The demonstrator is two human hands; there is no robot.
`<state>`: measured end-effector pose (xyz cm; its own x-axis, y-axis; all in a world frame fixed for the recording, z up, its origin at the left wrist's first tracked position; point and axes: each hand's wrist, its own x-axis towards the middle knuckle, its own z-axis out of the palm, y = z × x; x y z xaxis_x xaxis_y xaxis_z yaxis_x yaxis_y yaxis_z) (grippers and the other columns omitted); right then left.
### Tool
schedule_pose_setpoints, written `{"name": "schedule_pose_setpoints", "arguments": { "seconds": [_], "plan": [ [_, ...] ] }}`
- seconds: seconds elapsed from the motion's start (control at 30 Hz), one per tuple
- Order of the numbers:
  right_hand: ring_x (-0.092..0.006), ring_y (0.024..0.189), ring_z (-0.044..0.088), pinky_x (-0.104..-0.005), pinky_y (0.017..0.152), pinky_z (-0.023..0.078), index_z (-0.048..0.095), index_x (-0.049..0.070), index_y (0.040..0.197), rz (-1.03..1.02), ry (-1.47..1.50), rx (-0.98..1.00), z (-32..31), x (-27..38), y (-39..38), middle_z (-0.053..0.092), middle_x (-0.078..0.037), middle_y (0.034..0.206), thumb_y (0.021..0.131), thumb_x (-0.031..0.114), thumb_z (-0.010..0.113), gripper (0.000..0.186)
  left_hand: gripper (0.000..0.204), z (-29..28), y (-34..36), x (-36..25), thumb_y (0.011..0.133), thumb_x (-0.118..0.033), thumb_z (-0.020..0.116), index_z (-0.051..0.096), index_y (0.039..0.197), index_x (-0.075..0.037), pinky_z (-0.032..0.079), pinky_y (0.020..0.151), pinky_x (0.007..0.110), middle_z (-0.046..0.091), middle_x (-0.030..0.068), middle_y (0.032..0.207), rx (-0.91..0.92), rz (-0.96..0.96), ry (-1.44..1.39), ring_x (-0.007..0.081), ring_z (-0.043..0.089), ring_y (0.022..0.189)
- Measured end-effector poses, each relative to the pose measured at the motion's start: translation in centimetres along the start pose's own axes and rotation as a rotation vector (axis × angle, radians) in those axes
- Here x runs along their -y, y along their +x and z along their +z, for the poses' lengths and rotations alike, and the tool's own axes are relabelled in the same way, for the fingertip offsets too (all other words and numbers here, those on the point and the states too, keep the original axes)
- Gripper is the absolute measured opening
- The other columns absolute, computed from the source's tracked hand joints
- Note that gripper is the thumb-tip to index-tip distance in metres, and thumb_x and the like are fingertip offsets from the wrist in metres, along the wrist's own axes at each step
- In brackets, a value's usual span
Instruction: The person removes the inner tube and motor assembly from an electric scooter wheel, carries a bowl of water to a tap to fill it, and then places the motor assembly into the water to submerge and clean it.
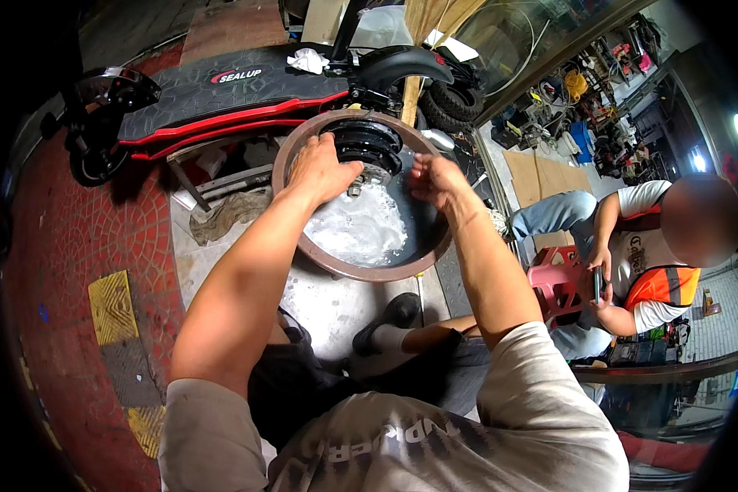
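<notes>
A brown round basin [367, 272] of cloudy, bubbly water stands in front of me. A black wheel rim [367, 135] leans in its far part, partly under water, with a metal axle and nut [355, 189] at the hub. My left hand [316, 170] grips the rim's left side, thumb lying toward the hub and fingers over the edge. To the right of the rim, over the water, my right hand [436, 178] is closed with its fingers curled in. What it holds, if anything, is hidden.
An electric scooter [230, 90] with a black deck and red trim lies beyond the basin, crumpled white tissue [307, 60] on it. Black tires [453, 102] stand behind. A grey rag [225, 217] lies at left. On the right, a person [644, 254] sits by a pink stool [553, 275].
</notes>
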<state>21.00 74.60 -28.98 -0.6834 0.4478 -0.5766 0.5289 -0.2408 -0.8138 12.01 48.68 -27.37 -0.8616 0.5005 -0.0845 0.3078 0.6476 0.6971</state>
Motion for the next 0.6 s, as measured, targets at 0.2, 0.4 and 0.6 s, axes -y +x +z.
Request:
{"name": "schedule_pose_setpoints", "arguments": {
  "seconds": [0.2, 0.4, 0.6],
  "plan": [
    [-0.0235, 0.102, 0.066, -0.0495, 0.095, 0.053, 0.064, 0.006, 0.121, -0.025, 0.354, -0.061, -3.7, -3.2, 3.9, 0.069, -0.009, 0.103, 0.104, 0.025, 0.056, 0.027, 0.09, 1.1, 0.5, -0.7, 0.086, -0.049, 0.076, 0.045, 0.152, 0.004, 0.042, 0.116, 0.043, 0.052, 0.0265, 0.149, -0.023, 0.067, -0.003, 0.0377, 0.052, 0.14],
    [-0.016, 0.073, 0.065, -0.0274, 0.069, 0.053, 0.071, 0.0, 0.098, -0.371, -0.136, 0.204, 4.4, 6.9, -6.7, 0.07, -0.006, 0.084, 0.103, 0.023, 0.062, 0.026, 0.077, 0.9, 0.1, -0.6, 0.087, -0.049, 0.074, 0.056, 0.142, 0.003, 0.046, 0.111, 0.046, 0.059, 0.0262, 0.139, -0.124, 0.07, 0.026, 0.0388, 0.058, 0.131],
    [-0.0131, 0.056, 0.055, -0.031, 0.049, 0.039, 0.069, 0.003, 0.075, -0.385, -0.286, 0.006, 1.0, 2.7, -2.3, 0.059, -0.003, 0.064, 0.093, 0.012, 0.064, 0.021, 0.038, 2.1, -0.2, -2.1, 0.089, -0.026, 0.072, 0.069, 0.12, -0.004, 0.048, 0.103, 0.047, 0.064, 0.018, 0.12, -0.387, 0.45, 0.007, 0.0384, 0.06, 0.119]
  ]
}}
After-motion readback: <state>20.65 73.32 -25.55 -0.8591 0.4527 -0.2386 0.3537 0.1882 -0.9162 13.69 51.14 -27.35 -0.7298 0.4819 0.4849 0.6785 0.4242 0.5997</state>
